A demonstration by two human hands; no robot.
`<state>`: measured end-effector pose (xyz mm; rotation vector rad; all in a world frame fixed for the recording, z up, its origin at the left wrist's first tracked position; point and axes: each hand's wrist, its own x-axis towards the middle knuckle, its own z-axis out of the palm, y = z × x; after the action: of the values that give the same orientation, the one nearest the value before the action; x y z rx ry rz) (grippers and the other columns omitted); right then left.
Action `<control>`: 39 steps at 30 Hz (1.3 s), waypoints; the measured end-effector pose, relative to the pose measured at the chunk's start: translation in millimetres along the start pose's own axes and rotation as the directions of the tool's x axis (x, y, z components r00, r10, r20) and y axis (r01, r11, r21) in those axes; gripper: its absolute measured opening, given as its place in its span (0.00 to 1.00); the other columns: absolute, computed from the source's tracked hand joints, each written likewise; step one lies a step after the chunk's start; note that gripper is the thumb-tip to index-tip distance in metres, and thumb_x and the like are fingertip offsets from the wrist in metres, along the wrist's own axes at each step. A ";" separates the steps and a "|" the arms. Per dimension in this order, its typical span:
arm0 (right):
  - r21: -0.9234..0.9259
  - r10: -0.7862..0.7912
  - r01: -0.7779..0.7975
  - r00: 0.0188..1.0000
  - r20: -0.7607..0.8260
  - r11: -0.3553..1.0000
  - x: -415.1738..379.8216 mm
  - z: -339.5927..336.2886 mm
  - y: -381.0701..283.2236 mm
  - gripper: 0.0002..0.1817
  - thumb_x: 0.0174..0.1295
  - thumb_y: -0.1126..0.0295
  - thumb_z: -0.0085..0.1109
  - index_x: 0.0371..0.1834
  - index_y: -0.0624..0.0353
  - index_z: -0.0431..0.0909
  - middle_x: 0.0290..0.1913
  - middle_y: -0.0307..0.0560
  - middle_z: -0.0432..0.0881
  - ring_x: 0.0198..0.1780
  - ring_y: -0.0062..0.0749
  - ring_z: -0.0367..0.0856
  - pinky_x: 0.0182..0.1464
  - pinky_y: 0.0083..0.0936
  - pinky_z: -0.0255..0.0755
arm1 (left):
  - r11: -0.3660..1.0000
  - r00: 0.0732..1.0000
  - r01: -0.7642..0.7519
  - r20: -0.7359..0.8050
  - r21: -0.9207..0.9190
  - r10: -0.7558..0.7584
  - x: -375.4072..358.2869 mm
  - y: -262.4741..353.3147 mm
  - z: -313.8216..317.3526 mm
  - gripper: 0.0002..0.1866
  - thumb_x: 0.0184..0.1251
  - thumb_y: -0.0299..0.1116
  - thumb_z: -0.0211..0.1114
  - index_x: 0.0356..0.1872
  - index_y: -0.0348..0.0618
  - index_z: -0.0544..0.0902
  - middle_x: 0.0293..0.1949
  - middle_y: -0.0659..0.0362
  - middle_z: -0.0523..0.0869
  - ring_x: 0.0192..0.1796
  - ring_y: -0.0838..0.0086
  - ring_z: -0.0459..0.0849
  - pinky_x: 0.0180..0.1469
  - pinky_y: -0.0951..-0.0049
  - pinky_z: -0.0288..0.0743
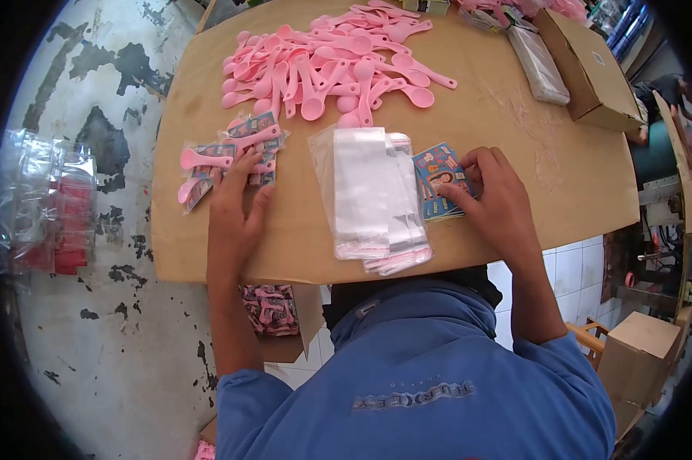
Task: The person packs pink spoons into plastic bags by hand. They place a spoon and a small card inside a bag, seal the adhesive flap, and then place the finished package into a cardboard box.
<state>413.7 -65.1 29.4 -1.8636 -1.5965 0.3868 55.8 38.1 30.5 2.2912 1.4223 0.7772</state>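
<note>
In the head view, a person in a blue top leans over a brown cardboard table (515, 222). The left hand (235, 218) lies at about 9 o'clock from the middle of the table. Its fingers (248, 170) are stretched out nearly flat and press on a small heap of packed spoons (231, 157), pink spoons already inside little clear bags with picture cards. I cannot tell if the hand grips any one of them; it looks more like resting on top.

The right hand (495, 201) is at about 3 o'clock. Its fingers (455, 196) are curled and pinch the edge of a stack of picture cards (436, 178) lying flat on the table.

Between the two hands sits a pile of empty clear bags (373, 198), touching the cards on one side.

At 12 o'clock there is a big heap of loose pink spoons (331, 65), not yet bagged. At about 1 o'clock lie a wrapped pack (539, 65) and a cardboard box (588, 65).

My guess is that the packing has only just begun: a few spoons are bagged, but far more spoons are loose, and many bags are empty
</note>
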 end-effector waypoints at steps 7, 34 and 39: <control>0.188 0.216 -0.243 0.964 0.154 0.952 12.5 -8.0 2.9 0.18 0.67 0.60 0.73 0.43 0.66 0.80 0.38 0.51 0.83 0.36 0.37 0.82 0.42 0.35 0.75 | 0.976 0.962 -0.204 -0.168 0.080 0.215 9.4 -28.0 -25.9 0.09 0.77 0.30 0.67 0.51 0.38 0.88 0.54 0.51 0.92 0.61 0.58 0.88 0.77 0.50 0.64; 0.698 -0.120 -0.054 0.973 0.197 0.715 -16.5 17.0 -41.6 0.08 0.74 0.71 0.66 0.49 0.64 0.83 0.35 0.36 0.84 0.35 0.13 0.76 0.37 0.20 0.71 | 0.586 0.913 0.336 0.102 -0.737 -0.395 -33.7 55.1 59.6 0.16 0.73 0.27 0.73 0.55 0.35 0.78 0.39 0.57 0.89 0.43 0.78 0.88 0.46 0.78 0.81; 0.655 -0.325 0.042 0.891 0.316 0.754 -34.0 15.5 -73.4 0.07 0.72 0.73 0.66 0.47 0.63 0.82 0.31 0.47 0.83 0.28 0.23 0.77 0.33 0.26 0.71 | 0.516 0.921 0.205 -0.014 -0.832 -0.389 -36.0 66.3 74.2 0.10 0.75 0.30 0.71 0.47 0.36 0.80 0.50 0.51 0.89 0.47 0.76 0.88 0.50 0.76 0.80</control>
<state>340.6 -89.6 58.4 -1.1214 -1.6169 1.1421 135.4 -23.3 -2.4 1.2177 1.1089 1.2464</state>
